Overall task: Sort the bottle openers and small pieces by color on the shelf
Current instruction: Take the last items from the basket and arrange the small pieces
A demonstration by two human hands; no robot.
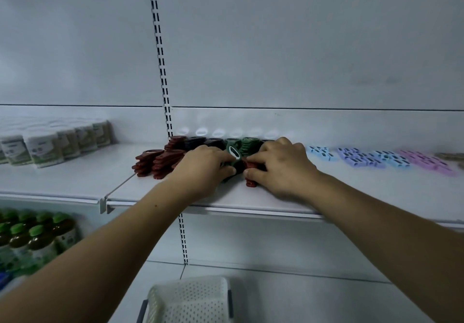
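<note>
Green bottle openers (pixel 233 153) sit gripped in the left hand (pixel 200 169) at the middle of the white shelf (pixel 351 197). Just right, the right hand (pixel 281 169) pinches red bottle openers (pixel 251 172). More red ones (pixel 155 162) are stacked left; pastel small pieces (pixel 376 159) lie far right.

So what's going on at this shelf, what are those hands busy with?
A person is sorting bottle openers by color on the shelf. The left hand grips a green opener, and the right hand closes on a red opener. A red pile is stacked at left; blue and purple small pieces lie to the right.
</note>
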